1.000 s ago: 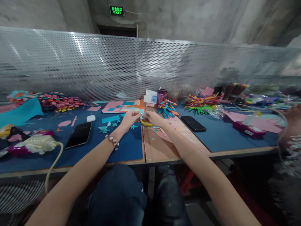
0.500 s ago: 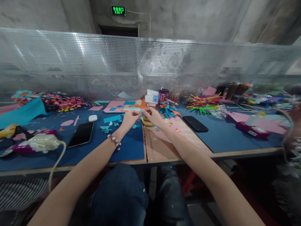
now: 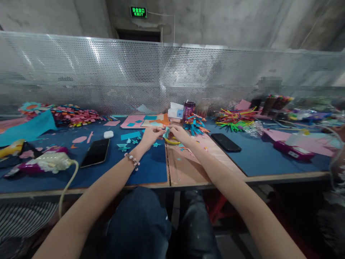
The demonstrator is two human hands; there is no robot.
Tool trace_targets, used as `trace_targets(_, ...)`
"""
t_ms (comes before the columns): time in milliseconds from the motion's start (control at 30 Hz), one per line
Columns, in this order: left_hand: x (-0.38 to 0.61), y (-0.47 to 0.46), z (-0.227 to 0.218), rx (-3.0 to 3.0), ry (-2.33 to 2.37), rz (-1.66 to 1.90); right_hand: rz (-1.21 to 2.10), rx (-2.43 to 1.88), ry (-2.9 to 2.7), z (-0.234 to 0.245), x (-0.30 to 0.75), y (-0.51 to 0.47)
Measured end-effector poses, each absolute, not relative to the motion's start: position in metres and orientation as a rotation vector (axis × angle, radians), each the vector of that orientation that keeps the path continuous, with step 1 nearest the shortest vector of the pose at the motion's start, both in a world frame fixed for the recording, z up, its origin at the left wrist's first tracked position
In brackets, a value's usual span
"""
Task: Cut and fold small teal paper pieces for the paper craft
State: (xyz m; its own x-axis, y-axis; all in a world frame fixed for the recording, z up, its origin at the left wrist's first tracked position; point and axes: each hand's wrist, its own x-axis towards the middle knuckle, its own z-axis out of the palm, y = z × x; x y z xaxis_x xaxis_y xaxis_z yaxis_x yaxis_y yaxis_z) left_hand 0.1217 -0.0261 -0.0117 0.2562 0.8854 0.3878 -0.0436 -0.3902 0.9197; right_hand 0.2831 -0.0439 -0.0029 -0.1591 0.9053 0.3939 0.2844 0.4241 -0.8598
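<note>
A small piece of light-blue paper (image 3: 166, 132) is held up between my two hands over the join of the desk surfaces. My left hand (image 3: 151, 136), with a beaded bracelet at its wrist, pinches it from the left. On the other side my right hand (image 3: 180, 133) grips it between thumb and fingers. Just below lies a yellow curved object (image 3: 172, 142), partly hidden by my right hand. Small cut blue paper pieces (image 3: 124, 146) are scattered left of my left hand, beside a blue paper strip (image 3: 130, 135).
Stacked pink and orange paper (image 3: 132, 121) lies behind my hands. A bundle of blue and orange strips (image 3: 195, 124) stands to the right. Phones (image 3: 95, 152) flank my arms; glue guns (image 3: 293, 151) lie farther out. A perforated metal screen (image 3: 107, 72) closes off the desk's back.
The blue paper shows more between my fingertips, standing more upright. My hands stay close together. The whole view has shifted slightly, so things sit a little farther right.
</note>
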Motion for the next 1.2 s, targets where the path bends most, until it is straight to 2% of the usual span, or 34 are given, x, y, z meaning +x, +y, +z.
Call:
trace_targets(333, 0.12, -0.029, -0.008, 1.538, 0.736, 1.351, 0.767, -0.909, -1.651, -0.01, 0.292, -0.036)
trace_targets(567, 0.118, -0.03, -0.007, 1.545, 0.659, 1.202, 0.672, -0.819, -1.724, -0.007, 0.296, -0.039)
trace_targets(767, 0.116, -0.024, -0.007, 1.401, 0.618, 1.264, 0.644, -0.764, -1.778, -0.004, 0.3, -0.041)
trace_targets(1200, 0.116, -0.025, -0.004, 1.447, 0.59, 1.165, 0.614, -0.862, -1.651, -0.003, 0.293, -0.043)
